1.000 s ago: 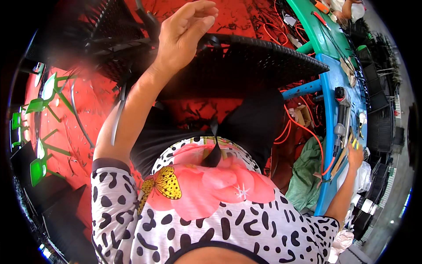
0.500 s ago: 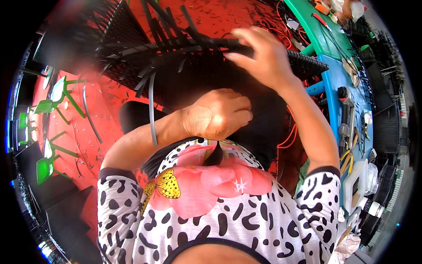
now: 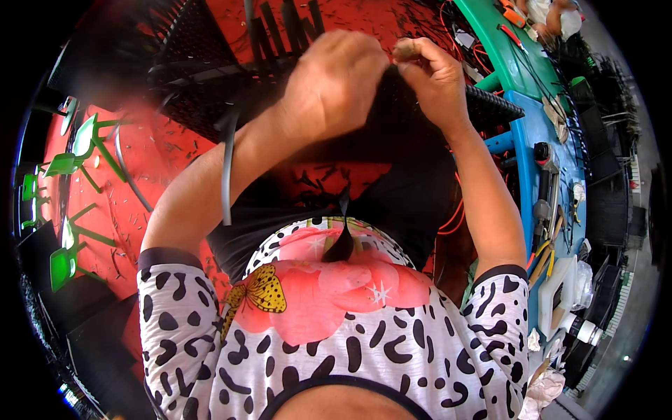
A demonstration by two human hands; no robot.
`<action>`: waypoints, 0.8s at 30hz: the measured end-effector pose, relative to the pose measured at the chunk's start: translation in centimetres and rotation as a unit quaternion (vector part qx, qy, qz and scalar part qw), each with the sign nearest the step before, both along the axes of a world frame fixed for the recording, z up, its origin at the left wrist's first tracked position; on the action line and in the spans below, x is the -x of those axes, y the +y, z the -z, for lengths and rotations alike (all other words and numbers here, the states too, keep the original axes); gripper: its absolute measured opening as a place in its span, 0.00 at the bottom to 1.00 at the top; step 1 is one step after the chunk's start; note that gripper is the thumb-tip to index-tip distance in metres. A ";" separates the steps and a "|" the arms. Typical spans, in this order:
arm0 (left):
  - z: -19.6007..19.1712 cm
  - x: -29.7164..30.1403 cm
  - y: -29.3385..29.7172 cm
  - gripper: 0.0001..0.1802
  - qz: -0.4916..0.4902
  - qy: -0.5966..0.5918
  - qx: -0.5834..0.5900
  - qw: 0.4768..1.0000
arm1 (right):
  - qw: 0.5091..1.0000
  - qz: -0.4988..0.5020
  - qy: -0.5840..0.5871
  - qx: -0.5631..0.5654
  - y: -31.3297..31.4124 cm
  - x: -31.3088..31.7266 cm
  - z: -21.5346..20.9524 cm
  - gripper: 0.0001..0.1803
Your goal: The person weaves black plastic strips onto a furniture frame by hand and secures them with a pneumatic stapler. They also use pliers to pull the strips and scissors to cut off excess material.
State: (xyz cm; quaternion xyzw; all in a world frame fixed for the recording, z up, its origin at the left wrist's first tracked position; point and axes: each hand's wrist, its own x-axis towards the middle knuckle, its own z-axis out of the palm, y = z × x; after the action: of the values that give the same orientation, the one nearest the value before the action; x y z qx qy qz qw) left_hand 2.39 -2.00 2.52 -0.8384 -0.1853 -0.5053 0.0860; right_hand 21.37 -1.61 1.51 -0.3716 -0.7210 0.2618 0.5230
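Note:
A black woven wicker piece (image 3: 490,108) with a long edge lies across the space in front of me. Loose flat black strips (image 3: 280,31) stick up from it beyond my hands. My left hand (image 3: 332,87) is closed above its near side, blurred by motion, and whatever its fingers grip is hidden. Close by on the right, my right hand (image 3: 437,80) has thumb and fingers pinched together at the woven edge. What lies between those fingertips is too small to make out. A grey-black strip (image 3: 227,175) hangs down beside my left forearm.
Strip scraps litter the red floor (image 3: 133,203). Green-and-white small chairs (image 3: 84,140) stand at the left. On the right are a green stool (image 3: 521,63) and a blue table (image 3: 525,133) bearing a power tool (image 3: 546,157), pliers and a white tray (image 3: 560,290). Red cable (image 3: 455,217) runs near my right arm.
My left hand has moved up and away from my lap to the woven edge, beside the right. The right hand's fingers have drawn together from a spread pose.

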 end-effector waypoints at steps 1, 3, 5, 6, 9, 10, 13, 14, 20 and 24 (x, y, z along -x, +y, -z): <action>-0.3 0.1 0.3 0.17 -0.029 -0.019 0.031 0.999 | 0.997 0.023 -0.067 -0.024 -0.3 0.4 -0.3 0.14; -0.8 0.4 0.4 0.17 0.003 -0.105 0.029 0.994 | 0.977 0.058 -0.185 -0.093 -1.0 1.3 -0.9 0.20; -2.3 0.5 -1.5 0.16 0.071 -0.113 -0.019 0.991 | 0.942 0.098 -0.269 -0.178 -0.8 1.7 -0.6 0.18; -2.8 1.0 -2.4 0.15 0.124 -0.076 -0.042 0.989 | 0.927 0.095 -0.288 -0.220 -0.3 2.2 -0.4 0.16; -1.8 0.6 -5.4 0.11 0.253 0.048 -0.051 0.965 | 0.946 0.080 -0.238 -0.203 0.4 3.1 0.1 0.06; -1.3 0.1 -6.2 0.11 0.277 0.076 -0.052 0.957 | 0.956 0.071 -0.216 -0.187 0.6 2.7 0.5 0.07; 0.4 -0.2 -6.8 0.15 0.249 0.130 -0.004 0.960 | 0.986 0.045 -0.110 -0.114 -0.4 1.9 0.8 0.06; 0.6 -0.2 -6.0 0.16 0.230 0.136 0.002 0.964 | 0.998 0.017 -0.036 -0.045 -0.6 1.8 0.8 0.07; -0.1 -0.5 -0.3 0.16 -0.005 0.020 0.026 0.999 | 0.998 0.018 0.042 -0.046 -1.9 2.0 0.6 0.05; 0.8 1.4 0.0 0.20 -0.115 0.177 0.162 0.964 | 0.997 0.024 0.047 -0.062 -3.0 2.6 0.6 0.05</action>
State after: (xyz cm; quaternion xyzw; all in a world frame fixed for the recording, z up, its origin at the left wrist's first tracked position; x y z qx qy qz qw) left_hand 0.96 -2.04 1.71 -0.8903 -0.3421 -0.2982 0.0381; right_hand 18.77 -4.66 0.89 -0.3430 -0.7012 0.2213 0.5846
